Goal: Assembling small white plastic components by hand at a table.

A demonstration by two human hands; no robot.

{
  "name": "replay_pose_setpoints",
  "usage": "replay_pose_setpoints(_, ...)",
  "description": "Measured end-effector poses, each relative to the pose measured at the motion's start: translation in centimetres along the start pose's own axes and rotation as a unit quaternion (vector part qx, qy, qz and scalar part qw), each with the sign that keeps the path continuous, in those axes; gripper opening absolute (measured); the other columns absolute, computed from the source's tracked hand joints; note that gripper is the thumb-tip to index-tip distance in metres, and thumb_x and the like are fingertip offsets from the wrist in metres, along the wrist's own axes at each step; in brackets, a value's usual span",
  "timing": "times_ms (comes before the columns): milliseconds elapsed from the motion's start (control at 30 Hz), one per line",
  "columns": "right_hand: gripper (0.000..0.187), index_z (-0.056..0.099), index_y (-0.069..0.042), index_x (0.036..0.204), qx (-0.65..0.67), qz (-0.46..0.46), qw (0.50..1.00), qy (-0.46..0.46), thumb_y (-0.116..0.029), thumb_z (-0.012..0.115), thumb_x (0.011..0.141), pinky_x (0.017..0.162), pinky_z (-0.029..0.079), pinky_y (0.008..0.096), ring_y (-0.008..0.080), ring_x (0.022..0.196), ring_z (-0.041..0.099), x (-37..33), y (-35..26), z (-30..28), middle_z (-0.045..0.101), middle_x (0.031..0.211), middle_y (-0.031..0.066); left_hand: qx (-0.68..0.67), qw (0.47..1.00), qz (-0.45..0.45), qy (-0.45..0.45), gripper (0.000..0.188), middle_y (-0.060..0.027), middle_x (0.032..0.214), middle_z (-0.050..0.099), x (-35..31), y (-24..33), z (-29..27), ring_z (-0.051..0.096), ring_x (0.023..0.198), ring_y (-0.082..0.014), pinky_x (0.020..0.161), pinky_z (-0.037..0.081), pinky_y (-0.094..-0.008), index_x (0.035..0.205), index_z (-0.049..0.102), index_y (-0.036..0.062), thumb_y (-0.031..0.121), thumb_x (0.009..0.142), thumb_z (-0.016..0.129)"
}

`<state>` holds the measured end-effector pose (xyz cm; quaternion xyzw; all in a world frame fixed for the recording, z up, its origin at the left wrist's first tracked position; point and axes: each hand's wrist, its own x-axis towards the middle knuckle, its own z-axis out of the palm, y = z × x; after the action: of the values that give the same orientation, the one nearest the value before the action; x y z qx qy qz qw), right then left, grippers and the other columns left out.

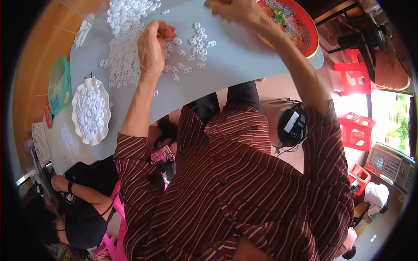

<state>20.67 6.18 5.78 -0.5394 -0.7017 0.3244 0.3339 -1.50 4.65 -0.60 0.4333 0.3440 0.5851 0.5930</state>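
My left hand (151, 48) is over the table beside a large heap of small white plastic pieces (126, 52). Its fingers are curled in, and what they hold, if anything, is hidden. One white oval piece (177, 41) with holes shows right by the fingertips. To the right of that hand, loose white two-holed pieces (200, 45) lie scattered on the grey table (191, 85). Farther right, at the top edge, my right hand (237, 11) is smeared by motion, so its fingers cannot be read. It is nearest to a red-rimmed round tray (314, 41) with a patterned middle.
A white scalloped dish (109, 114) full of white pieces stands at the table's left, by a green basket (58, 85). Another person (87, 209) sits at lower left. Red stools (357, 130) and a black bag (291, 126) are on the right.
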Motion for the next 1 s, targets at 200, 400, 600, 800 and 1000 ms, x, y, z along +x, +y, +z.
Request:
replay_pose_setpoints(200, 0.021, 0.068, -0.003, 0.094, -0.058, -0.007, 0.987, -0.148, -0.020, 0.060, 0.084, 0.051, 0.051, 0.0259, 0.0113, 0.056, 0.061, -3.1, 0.7, 2.8, 0.064, 0.067, 0.0060, -0.012, 0.999, 0.033, -0.019, 0.026, -0.0101, 0.072, 0.054, 0.4, 1.4, 0.6, 0.056, 0.079, -0.0222, 0.082, 0.044, -0.0351, 0.077, 0.054, -0.0023, 0.019, 0.090, 0.047)
replay_pose_setpoints(400, 0.021, 0.069, -0.004, 0.090, -0.002, -0.046, 0.997, -0.055, -0.018, 0.060, 0.078, 0.062, 0.054, 0.0320, 0.0202, 0.062, 0.066, -1.9, -0.3, 4.7, 0.067, 0.073, 0.0116, -0.028, 0.997, 0.052, 0.056, 0.024, -0.0110, 0.072, 0.055, 0.5, 2.8, -0.1, 0.056, 0.081, -0.0247, 0.083, 0.044, -0.0366, 0.077, 0.054, -0.0030, 0.018, 0.088, 0.047)
replay_pose_setpoints(600, 0.021, 0.069, -0.005, 0.089, -0.182, -0.169, 0.967, -0.063, -0.018, 0.065, 0.075, 0.077, 0.051, 0.0382, 0.0304, 0.081, 0.065, -1.2, -0.4, 7.0, 0.067, 0.084, 0.0145, 0.009, 0.998, 0.061, 0.010, 0.025, -0.0097, 0.073, 0.057, 0.6, 2.1, 0.1, 0.056, 0.081, -0.0225, 0.083, 0.044, -0.0358, 0.078, 0.055, -0.0016, 0.019, 0.089, 0.047)
replay_pose_setpoints(800, 0.019, 0.070, -0.005, 0.091, -0.168, -0.166, 0.965, -0.119, -0.014, 0.065, 0.075, 0.076, 0.051, 0.0367, 0.0281, 0.080, 0.065, -1.0, 0.6, 4.5, 0.068, 0.086, 0.0126, 0.053, 0.997, 0.056, -0.002, 0.028, -0.0087, 0.077, 0.052, -0.2, 2.1, 0.5, 0.054, 0.085, -0.0230, 0.084, 0.043, -0.0342, 0.080, 0.053, -0.0024, 0.021, 0.092, 0.043)
replay_pose_setpoints(1000, 0.017, 0.071, -0.007, 0.090, -0.203, -0.172, 0.958, -0.109, -0.014, 0.065, 0.075, 0.077, 0.051, 0.0357, 0.0267, 0.081, 0.065, -1.7, -0.1, 4.8, 0.068, 0.085, 0.0108, 0.132, 0.987, 0.081, -0.050, 0.031, -0.0048, 0.072, 0.056, -0.6, 1.5, 0.7, 0.054, 0.077, -0.0139, 0.079, 0.044, -0.0302, 0.080, 0.059, 0.0031, 0.027, 0.093, 0.043)
